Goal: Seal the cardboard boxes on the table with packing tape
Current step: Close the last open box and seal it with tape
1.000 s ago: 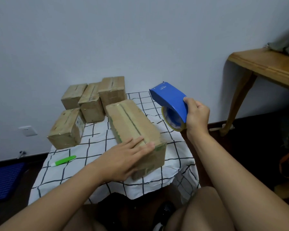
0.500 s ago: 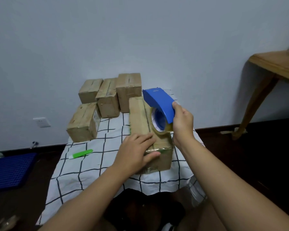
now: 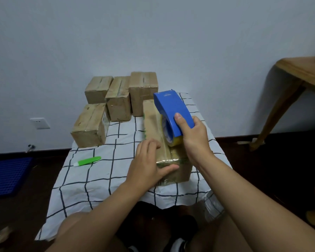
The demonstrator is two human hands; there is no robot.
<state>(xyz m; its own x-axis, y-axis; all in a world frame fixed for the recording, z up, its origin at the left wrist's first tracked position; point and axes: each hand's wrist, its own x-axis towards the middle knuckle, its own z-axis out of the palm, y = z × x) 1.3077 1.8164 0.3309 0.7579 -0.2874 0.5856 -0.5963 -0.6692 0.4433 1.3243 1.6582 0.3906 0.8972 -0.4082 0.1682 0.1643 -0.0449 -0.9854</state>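
- Long cardboard box [image 3: 154, 122]: matt brown, glossy with tape at the near end.
- Tape dispenser [image 3: 173, 110]: smooth blue plastic.
- Tablecloth [image 3: 98, 171]: creased white checked cloth.
- Side table [image 3: 302, 70]: smooth wood.

We see a green pen [image 3: 87, 161] on the checked cloth [image 3: 102, 180]; a wall socket [image 3: 39, 123]; a blue mat [image 3: 7, 176] on the floor.
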